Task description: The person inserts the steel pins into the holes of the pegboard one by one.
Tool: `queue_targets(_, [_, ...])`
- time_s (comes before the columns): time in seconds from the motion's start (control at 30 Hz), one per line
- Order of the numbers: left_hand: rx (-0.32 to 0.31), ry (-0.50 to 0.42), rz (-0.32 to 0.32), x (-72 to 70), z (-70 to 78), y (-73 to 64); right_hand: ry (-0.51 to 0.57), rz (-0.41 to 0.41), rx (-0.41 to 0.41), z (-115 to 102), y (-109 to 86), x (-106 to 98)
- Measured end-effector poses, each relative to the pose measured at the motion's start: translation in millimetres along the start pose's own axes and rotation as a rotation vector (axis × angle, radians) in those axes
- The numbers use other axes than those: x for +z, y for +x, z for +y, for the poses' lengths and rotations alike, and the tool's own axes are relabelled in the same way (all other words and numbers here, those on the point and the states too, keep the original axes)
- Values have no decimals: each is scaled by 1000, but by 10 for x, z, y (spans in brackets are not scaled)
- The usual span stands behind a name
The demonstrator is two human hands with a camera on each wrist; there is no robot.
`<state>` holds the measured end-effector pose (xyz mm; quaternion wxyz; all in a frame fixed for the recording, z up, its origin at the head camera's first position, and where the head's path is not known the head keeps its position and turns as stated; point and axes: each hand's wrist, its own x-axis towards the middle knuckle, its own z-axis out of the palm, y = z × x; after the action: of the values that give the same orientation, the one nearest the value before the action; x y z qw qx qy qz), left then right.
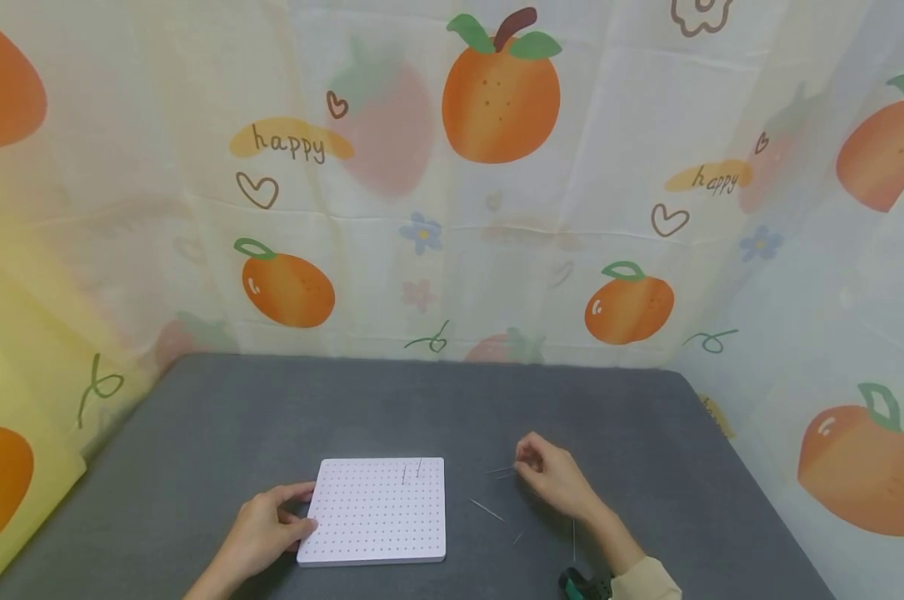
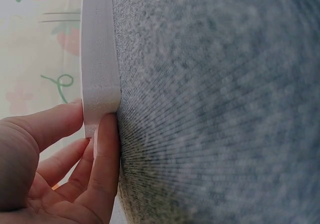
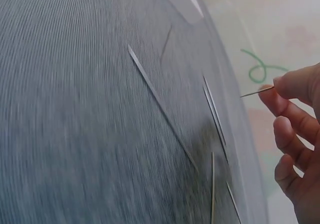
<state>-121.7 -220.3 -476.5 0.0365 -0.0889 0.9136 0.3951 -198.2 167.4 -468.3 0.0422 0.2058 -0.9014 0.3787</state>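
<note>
A white square board with rows of small holes point(image 1: 369, 521) lies on the dark table. My left hand point(image 1: 264, 527) grips its left edge, the thumb on the top face and the fingertips point(image 2: 105, 126) against the side. Two thin metal pins point(image 1: 404, 475) stand in holes at the board's far right. My right hand point(image 1: 552, 477) is right of the board, above the table. Between thumb and forefinger it pinches a thin metal needle point(image 3: 256, 91), seen in the right wrist view; the other fingers are bent and hold nothing.
Several loose needles point(image 1: 487, 510) lie on the grey table point(image 1: 272, 408) between board and right hand; one long needle point(image 3: 162, 109) shows in the right wrist view. A black and green object point(image 1: 577, 585) is by the right sleeve. A fruit-print curtain point(image 1: 496, 225) hangs behind.
</note>
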Motion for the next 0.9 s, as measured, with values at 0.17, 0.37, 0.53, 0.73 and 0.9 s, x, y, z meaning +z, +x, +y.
queue_targets(0.17, [-10,8,-7,-5,-2,2,38,24,-15,-104,47,109])
queue_targets(0.37, [-1,-4,-7,-6,-4,4,77,64,-41,-259,125,230])
queue_targets(0.53, [2,-8,-7,-2,-3,3,107,89,-76,-369,174,327])
queue_targets(0.73, [8,-11,-1,-4,-8,-1,99,106,-94,-462,197,450])
queue_targets(0.9, [2,-20,-1,-2,-13,-6,110,106,-99,-518,190,580])
